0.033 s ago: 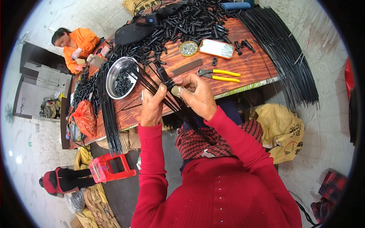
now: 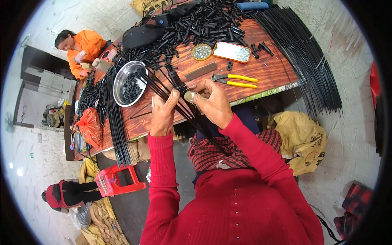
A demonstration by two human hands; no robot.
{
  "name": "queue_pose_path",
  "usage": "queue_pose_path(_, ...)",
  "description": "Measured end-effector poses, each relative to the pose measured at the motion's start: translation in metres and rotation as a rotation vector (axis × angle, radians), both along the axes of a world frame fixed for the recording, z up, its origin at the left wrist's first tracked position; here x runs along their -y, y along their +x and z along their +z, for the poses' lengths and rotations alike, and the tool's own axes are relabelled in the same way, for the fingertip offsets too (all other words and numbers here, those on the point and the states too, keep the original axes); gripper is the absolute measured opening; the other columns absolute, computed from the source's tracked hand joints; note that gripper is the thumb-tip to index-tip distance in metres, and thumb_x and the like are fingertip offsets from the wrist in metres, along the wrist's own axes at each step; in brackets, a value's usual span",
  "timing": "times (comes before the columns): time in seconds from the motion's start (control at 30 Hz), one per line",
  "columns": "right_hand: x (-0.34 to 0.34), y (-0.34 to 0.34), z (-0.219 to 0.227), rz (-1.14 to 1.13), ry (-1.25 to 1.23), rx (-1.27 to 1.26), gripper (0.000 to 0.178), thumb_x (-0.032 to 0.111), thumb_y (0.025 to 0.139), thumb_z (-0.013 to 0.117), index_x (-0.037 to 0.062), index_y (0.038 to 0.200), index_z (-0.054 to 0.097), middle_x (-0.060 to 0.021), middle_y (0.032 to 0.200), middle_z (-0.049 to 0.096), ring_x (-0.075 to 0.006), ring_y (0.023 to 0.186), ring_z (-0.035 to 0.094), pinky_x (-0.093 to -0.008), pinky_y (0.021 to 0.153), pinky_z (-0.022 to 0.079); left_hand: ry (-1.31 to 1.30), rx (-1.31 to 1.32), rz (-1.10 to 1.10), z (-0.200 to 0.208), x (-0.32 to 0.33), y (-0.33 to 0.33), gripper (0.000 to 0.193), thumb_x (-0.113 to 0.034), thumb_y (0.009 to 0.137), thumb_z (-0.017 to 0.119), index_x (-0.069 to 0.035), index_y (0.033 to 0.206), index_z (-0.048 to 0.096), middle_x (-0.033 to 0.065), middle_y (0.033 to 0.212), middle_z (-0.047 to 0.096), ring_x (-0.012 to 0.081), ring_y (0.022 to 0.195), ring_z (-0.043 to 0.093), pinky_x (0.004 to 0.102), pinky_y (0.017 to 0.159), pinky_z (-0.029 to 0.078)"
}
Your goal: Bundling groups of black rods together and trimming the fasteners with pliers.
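Note:
Over the near edge of the table, my left hand (image 2: 163, 116) is closed around a bundle of thin black rods (image 2: 197, 119), which slants down toward my lap. A black tubular fitting (image 2: 173, 76) stands up at the rods between my two hands, its lower end by my left thumb. My right hand (image 2: 216, 104) is closed in a pinch against that lower end. At its fingertips shows a thin pale pin (image 2: 190, 85), partly hidden. The right thumb wears a pale cover (image 2: 189, 96). Just left of the rods' upper ends is a metal bowl (image 2: 117, 96) of small black rings (image 2: 132, 87).
Yellow-handled pliers (image 2: 241, 81), a dark flat bar (image 2: 200, 72), a pin tin (image 2: 232, 52) and a round dish (image 2: 201, 52) lie beyond my right hand. Black fittings (image 2: 204, 28) heap behind. Rod bundles (image 2: 300, 57) flank both sides. A co-worker (image 2: 87, 45) sits far left.
The black fitting between my hands has tipped slightly to the left. My hands stay almost in place.

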State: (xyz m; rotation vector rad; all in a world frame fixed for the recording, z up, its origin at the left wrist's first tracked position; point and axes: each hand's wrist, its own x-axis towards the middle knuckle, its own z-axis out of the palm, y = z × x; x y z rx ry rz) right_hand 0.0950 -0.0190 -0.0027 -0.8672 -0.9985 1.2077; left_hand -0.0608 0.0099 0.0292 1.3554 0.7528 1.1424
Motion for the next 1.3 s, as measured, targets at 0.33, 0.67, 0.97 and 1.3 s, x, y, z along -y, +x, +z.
queue_pose_path(0.33, 0.005, -0.005, 0.007, 0.087, 0.027, -0.099, 0.025, 0.011, 0.087, 0.073, -0.0001, 0.100, 0.055, -0.0048, 0.091, 0.063, -0.0090, 0.078, 0.059, -0.0235, 0.066, 0.050, -0.074, 0.013, 0.029, 0.025, 0.010, -0.004, 0.053, -0.010, 0.079, 0.078, 0.004, 0.125, 0.057, 0.0153, 0.118, 0.065, 0.0215, 0.103, 0.065, 0.0372, 0.094, 0.052)
queue_pose_path(0.67, 0.012, -0.013, -0.007, -0.052, 0.008, 0.367, 0.029, 0.016, 0.089, 0.070, -0.0020, 0.105, 0.055, -0.0101, 0.095, 0.064, -0.0138, 0.085, 0.063, -0.0300, 0.074, 0.052, 0.002, -0.038, 0.122, 0.018, 0.007, 0.004, 0.058, -0.012, 0.086, 0.071, 0.006, 0.134, 0.044, 0.0167, 0.108, 0.065, 0.0235, 0.094, 0.068, 0.0358, 0.084, 0.056)
queue_pose_path(0.97, 0.013, -0.015, -0.020, 0.287, 0.108, -0.151, 0.061, 0.049, 0.101, 0.047, -0.0033, 0.131, 0.050, -0.0077, 0.110, 0.062, -0.0137, 0.100, 0.057, -0.0261, 0.088, 0.046, 0.081, 0.024, 0.041, 0.017, 0.010, 0.009, 0.051, -0.015, 0.088, 0.070, 0.004, 0.130, 0.049, 0.0132, 0.103, 0.067, 0.0192, 0.094, 0.065, 0.0312, 0.082, 0.054)
queue_pose_path(1.3, 0.016, 0.002, -0.018, 0.219, 0.211, 0.057, 0.052, 0.043, 0.101, 0.051, -0.0021, 0.126, 0.051, -0.0067, 0.110, 0.060, -0.0124, 0.096, 0.059, -0.0260, 0.085, 0.048, 0.087, -0.040, 0.104, 0.018, 0.016, 0.016, 0.041, -0.018, 0.087, 0.071, 0.005, 0.117, 0.057, 0.0129, 0.097, 0.070, 0.0182, 0.081, 0.068, 0.0297, 0.075, 0.056)
